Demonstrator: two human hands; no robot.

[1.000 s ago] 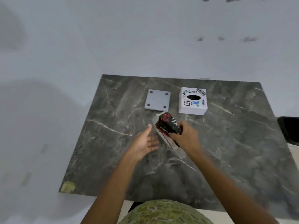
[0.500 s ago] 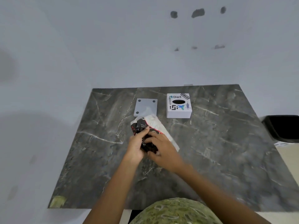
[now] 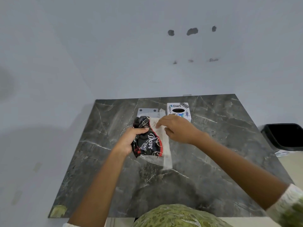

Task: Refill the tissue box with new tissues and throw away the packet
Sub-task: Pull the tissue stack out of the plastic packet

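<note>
While the packet's being emptied, rough rundown:

left hand: left hand (image 3: 129, 141) is wrapping around the black/red tissue packet (image 3: 148, 141), fingers curled tight w/ thumb pressing over the top, prob keeping the wrapper steady so the contents can slide out.

right hand: right hand (image 3: 177, 128) is reaching over the white tissues (image 3: 161, 136) poking out the packet's side; fingertips (image 3: 158, 124) are drawn close together & touching the top sheet, looks like a pinch, tho can't tell if it's actually gripping yet.

tissue box: white tissue box (image 3: 178, 110) is sitting near the tabletop's far edge, slot up, just behind the right hand, close enough for a short carry imo.

base plate: grey plate (image 3: 147, 111) is lying beside the box toward the far edge, partly behind the packet. prob the box bottom, not sure.

tabletop: dark marble tabletop (image 3: 221, 145), packet's being held over the middle.

bin: black bin (image 3: 285, 136) is waiting off the right edge, handy for the wrapper later.
</note>
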